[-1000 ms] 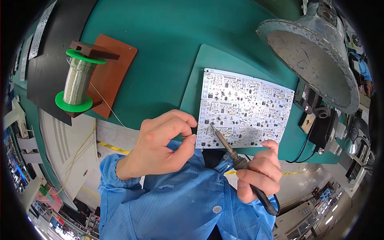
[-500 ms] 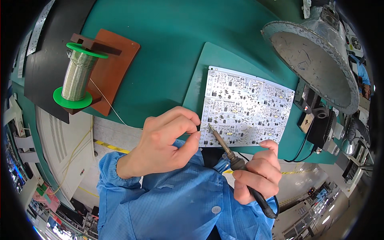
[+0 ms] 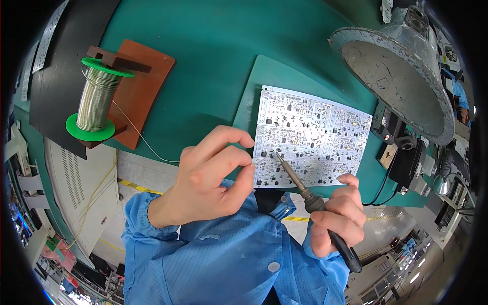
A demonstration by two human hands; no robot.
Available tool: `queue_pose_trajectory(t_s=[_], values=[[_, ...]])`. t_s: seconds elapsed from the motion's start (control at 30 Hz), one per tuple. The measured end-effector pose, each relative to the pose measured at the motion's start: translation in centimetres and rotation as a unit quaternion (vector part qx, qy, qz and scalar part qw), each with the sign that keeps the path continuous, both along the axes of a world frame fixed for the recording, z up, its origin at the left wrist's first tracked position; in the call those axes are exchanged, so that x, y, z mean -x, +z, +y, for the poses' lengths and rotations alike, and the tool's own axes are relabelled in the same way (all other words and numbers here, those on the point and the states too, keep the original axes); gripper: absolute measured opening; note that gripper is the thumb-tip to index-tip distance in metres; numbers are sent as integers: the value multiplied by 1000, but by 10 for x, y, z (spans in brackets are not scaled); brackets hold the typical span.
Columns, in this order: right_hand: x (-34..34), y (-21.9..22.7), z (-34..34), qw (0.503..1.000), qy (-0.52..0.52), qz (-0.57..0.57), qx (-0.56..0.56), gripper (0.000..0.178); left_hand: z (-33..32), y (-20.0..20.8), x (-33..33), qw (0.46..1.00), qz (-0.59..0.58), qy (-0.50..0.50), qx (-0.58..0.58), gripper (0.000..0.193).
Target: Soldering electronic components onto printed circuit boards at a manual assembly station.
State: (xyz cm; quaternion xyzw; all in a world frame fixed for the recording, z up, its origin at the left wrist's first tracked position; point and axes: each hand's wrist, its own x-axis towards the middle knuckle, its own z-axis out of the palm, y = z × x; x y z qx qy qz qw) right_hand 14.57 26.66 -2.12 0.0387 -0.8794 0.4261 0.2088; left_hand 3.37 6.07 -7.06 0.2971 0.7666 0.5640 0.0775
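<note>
My left hand (image 3: 208,175) pinches thin solder wire (image 3: 145,142) between thumb and fingers at the left edge of the white circuit board panel (image 3: 317,133). The wire trails back left to a spool (image 3: 95,101) with green flanges; a short end pokes out past my fingertips over the panel. A soldering iron (image 3: 292,175) is gripped in my right hand (image 3: 341,216), with its black handle down to the right. The iron's tip points up-left over the panel's lower left part; whether it touches is too small to tell. Small dark components cover the panel.
The panel lies on a green mat (image 3: 249,109) upon the green bench. A brown spool stand (image 3: 155,68) is at left. A large grey metal hood (image 3: 391,81) overhangs the right side, above a black device (image 3: 409,162) with cables. A black sheet (image 3: 61,86) covers the far left.
The soldering iron and my right hand have shifted right, the tip also slightly up across the panel. My left hand has stayed nearly in place, still pinching the wire.
</note>
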Motion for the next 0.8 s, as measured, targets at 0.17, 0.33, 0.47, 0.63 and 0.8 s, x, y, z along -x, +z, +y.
queue_pose_trajectory(t_s=[0.17,0.33,0.47,0.63,0.8], values=[[6,-5,5,999,16,-5,35,11,2,2,0,1000,-3,-3,18,10],[8,-9,8,996,26,-8,81,15,3,2,0,1000,-7,-9,23,13],[10,-10,12,992,26,-20,121,16,6,0,-2,1000,5,0,5,14],[10,-13,15,990,29,-24,140,15,7,-2,-2,1000,11,3,-6,15],[12,-13,14,989,29,-22,144,13,7,-3,-2,1000,11,2,-5,16]])
